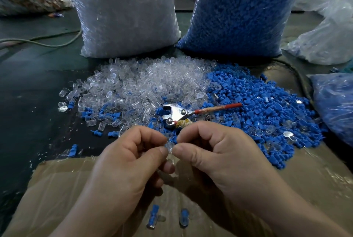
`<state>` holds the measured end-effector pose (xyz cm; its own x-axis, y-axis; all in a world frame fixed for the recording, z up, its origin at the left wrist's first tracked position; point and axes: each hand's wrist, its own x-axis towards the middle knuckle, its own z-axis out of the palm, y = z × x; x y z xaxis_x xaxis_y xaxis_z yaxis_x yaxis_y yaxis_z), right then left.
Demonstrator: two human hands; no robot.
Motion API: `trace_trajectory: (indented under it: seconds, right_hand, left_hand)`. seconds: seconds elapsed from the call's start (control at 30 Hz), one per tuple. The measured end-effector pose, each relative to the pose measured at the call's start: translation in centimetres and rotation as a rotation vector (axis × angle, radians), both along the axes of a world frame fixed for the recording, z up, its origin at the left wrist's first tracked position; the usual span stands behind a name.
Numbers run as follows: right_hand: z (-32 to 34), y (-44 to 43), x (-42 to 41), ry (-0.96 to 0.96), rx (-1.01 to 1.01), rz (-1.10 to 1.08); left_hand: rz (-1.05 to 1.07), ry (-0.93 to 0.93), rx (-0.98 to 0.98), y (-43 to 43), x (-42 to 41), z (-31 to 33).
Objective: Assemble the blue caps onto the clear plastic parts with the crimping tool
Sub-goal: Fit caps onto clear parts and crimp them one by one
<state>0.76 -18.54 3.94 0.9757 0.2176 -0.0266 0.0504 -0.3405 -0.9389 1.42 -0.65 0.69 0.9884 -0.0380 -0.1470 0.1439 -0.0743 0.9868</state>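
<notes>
**Q:** Where are the person's hands?

**A:** Both are raised near the viewer, mid-scene. The left hand and the right hand meet fingertip to fingertip. Each pinches the same small clear plastic part between thumb and forefinger, with the other fingers curled in. Using two hands probably steadies so small a piece while it is fitted.

**Q:** Is a blue cap seated in it yet?

**A:** That cannot be told, because the fingers hide most of the piece.

**Q:** And the tool?

**A:** The crimping tool lies unheld just beyond the hands, on the loose parts. Its metal head points left and its red handle points right. It seems to be parked there so it is close to reach once a cap is in place.

**Q:** Where is the stock?

**A:** A pile of clear parts spreads to the far left of centre. A pile of blue caps lies to its right, and the two mingle where they touch. A large bag stands behind each pile, the bag of clear parts on the left and the bag of blue caps on the right. Each bag likely refills the heap in front of it.

**Q:** Is anything finished?

**A:** Two finished pieces, blue inside clear, lie on the cardboard sheet nearest the viewer. They sit well apart from the loose stock, apparently so that done work stays separate.
</notes>
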Motion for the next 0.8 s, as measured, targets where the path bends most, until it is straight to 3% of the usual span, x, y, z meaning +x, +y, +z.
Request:
trace_trajectory:
  seconds: [0.1,0.27,0.43,0.63,0.8]
  right_hand:
    - [-0.1,0.0,-0.1,0.132,0.127,0.049]
    - [-0.9,0.0,0.1,-0.377,-0.374,0.029]
    - [-0.9,0.2,0.0,-0.457,-0.468,0.041]
    - [-0.6,0.3,-0.2,-0.587,-0.478,0.115]
    - [-0.9,0.4,-0.1,-0.617,-0.559,0.125]
  left_hand:
    - [0.019,0.001,-0.012,-0.1,-0.1,0.0]
    - [0.001,-0.010,-0.018,-0.1,-0.1,-0.2]
    - [-0.062,-0.039,-0.044,-0.2,-0.3,0.3]
    - [-0.072,0.065,-0.174,-0.2,-0.3,1.4]
    - [-0.079,-0.036,-0.124,-0.7,-0.5,1.4]
